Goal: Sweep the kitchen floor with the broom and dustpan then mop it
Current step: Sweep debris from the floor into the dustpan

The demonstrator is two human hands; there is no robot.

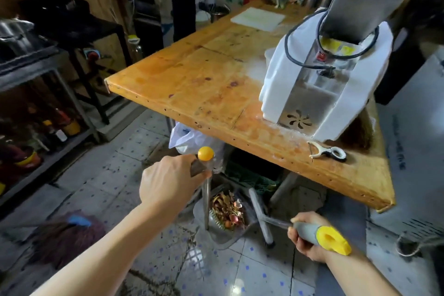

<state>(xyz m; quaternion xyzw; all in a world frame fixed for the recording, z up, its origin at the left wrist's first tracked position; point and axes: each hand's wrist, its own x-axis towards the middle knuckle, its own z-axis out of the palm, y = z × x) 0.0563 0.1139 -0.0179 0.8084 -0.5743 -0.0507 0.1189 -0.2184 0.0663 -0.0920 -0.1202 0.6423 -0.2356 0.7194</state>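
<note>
A dustpan [228,218] full of peelings was held low over the tiled floor [252,271] — its upright handle [206,158] gripped by the left hand [168,182]. A grey-yellow handle [319,235] was clasped by the right hand [305,240]. A mop [64,235] lay left; a floury wooden table [204,79] stood behind.

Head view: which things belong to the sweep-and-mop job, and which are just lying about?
Job: broom handle in left hand; dustpan holding scraps, handle in right hand; mop on floor.
Lying about: white machine, peeler, cutting board.
</note>
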